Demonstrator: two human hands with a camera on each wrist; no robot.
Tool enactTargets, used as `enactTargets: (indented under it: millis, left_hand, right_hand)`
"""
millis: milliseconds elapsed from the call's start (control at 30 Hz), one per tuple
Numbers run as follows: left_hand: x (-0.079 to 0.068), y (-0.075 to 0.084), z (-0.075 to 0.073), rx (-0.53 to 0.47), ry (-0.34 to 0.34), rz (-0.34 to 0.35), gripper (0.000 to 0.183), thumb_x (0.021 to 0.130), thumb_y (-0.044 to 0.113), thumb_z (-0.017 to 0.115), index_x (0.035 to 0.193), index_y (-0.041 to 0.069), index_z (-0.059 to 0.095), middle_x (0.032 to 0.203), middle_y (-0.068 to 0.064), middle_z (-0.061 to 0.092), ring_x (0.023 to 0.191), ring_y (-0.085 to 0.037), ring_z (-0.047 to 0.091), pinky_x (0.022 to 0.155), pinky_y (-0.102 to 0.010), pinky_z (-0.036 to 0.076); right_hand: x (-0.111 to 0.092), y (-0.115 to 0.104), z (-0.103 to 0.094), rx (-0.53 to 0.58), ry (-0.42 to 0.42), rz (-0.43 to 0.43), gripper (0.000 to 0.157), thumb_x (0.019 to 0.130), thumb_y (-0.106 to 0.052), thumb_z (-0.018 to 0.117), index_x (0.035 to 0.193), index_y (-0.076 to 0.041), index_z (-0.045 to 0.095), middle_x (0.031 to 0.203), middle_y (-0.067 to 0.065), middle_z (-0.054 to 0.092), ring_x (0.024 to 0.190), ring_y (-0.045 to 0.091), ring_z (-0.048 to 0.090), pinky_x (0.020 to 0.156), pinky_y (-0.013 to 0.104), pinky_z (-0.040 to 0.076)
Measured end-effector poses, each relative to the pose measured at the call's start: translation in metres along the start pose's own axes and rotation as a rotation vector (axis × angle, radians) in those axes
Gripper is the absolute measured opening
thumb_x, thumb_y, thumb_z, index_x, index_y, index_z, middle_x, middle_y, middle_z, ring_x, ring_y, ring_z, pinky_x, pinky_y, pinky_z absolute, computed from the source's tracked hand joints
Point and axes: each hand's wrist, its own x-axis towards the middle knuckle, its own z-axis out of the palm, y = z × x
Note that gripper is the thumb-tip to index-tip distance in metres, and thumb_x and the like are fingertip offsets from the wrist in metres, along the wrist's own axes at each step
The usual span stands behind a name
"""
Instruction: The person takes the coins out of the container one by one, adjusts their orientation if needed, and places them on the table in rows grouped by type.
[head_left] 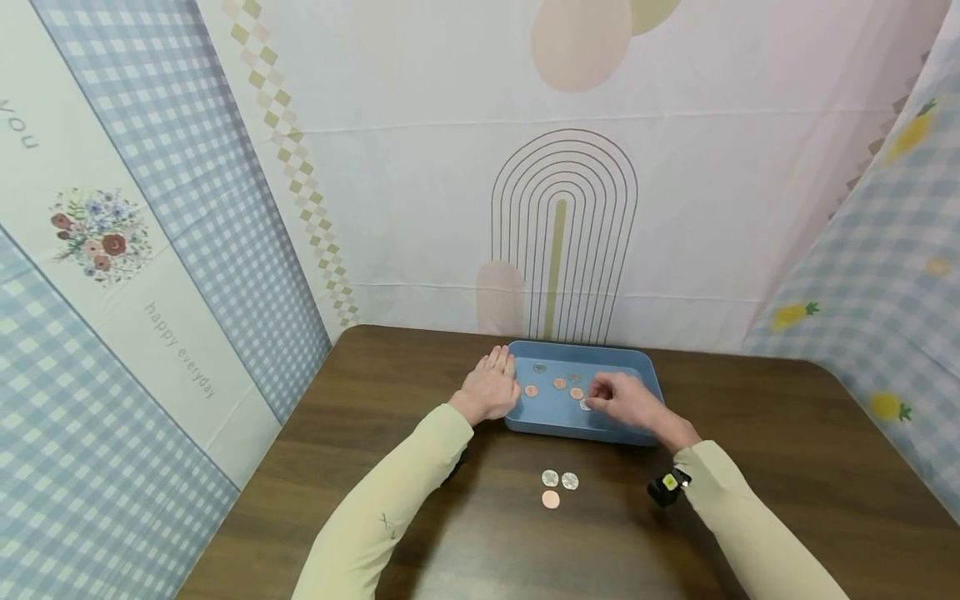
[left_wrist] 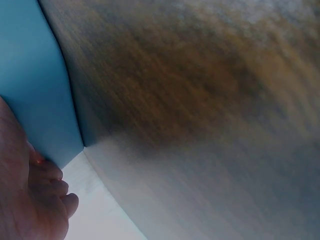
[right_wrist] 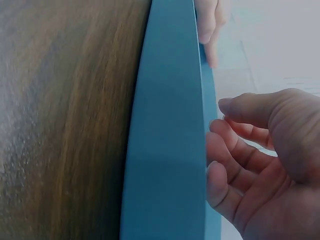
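A shallow blue tray (head_left: 555,410) sits near the table's far edge with several coins inside. My left hand (head_left: 492,385), fingers extended together, rests along its left side. My right hand (head_left: 624,400) is over the tray's right half, fingers loosely bent. Its fingertips are right at a silver coin (head_left: 585,405), partly covering it in the head view. In the right wrist view, the thumb (right_wrist: 247,107) is close above the bent fingers; no coin shows between them. Copper coins (head_left: 576,393) and darker coins (head_left: 540,367) are spread about the tray.
On the brown table (head_left: 495,533), in front of the tray, lie two silver coins (head_left: 550,478) and one copper coin (head_left: 551,499). A white patterned cloth (head_left: 420,208) hangs behind the table. Checked cloths hang on both sides. A watch-like black device (head_left: 667,485) is at the right wrist.
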Motion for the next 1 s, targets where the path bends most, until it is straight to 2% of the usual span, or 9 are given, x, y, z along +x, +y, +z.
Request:
enactTargets:
  millis: [333, 533, 800, 1000]
  left_hand:
    - [-0.003, 0.001, -0.002, 0.017, 0.003, 0.008, 0.062, 0.103, 0.033, 0.024, 0.155, -0.001, 0.023, 0.164, -0.016, 0.017, 0.153, -0.029, 0.016, 0.125, -0.040, 0.019]
    - [-0.006, 0.001, -0.002, 0.007, -0.002, 0.008, 0.061, 0.103, 0.032, 0.024, 0.155, -0.001, 0.022, 0.164, -0.016, 0.016, 0.154, -0.029, 0.014, 0.125, -0.040, 0.019]
    - [-0.006, 0.002, 0.000, 0.005, 0.000, 0.008, 0.062, 0.103, 0.033, 0.024, 0.155, 0.000, 0.022, 0.165, -0.015, 0.016, 0.154, -0.028, 0.014, 0.125, -0.039, 0.019]
    - [-0.006, 0.001, -0.002, 0.005, 0.009, 0.011, 0.061, 0.103, 0.032, 0.024, 0.155, -0.001, 0.022, 0.164, -0.016, 0.016, 0.153, -0.029, 0.014, 0.125, -0.040, 0.019]
  right_hand:
    - [0.005, 0.022, 0.005, -0.004, 0.034, 0.060, 0.006, 0.091, -0.010, 0.065, 0.090, -0.005, 0.063, 0.072, 0.006, 0.064, 0.051, 0.013, 0.057, 0.048, 0.029, 0.049]
    - [0.005, 0.033, 0.011, 0.005, 0.064, 0.104, 0.011, 0.092, -0.014, 0.067, 0.092, -0.004, 0.063, 0.070, 0.005, 0.064, 0.050, 0.013, 0.057, 0.046, 0.031, 0.048]
    - [0.008, 0.041, 0.019, 0.003, 0.076, 0.208, 0.018, 0.094, -0.021, 0.065, 0.101, -0.005, 0.063, 0.077, 0.007, 0.064, 0.056, 0.014, 0.058, 0.052, 0.029, 0.048]
    - [0.011, 0.044, 0.021, -0.048, 0.081, 0.202, 0.020, 0.094, -0.023, 0.064, 0.103, -0.005, 0.065, 0.081, 0.008, 0.064, 0.063, 0.014, 0.056, 0.056, 0.028, 0.046]
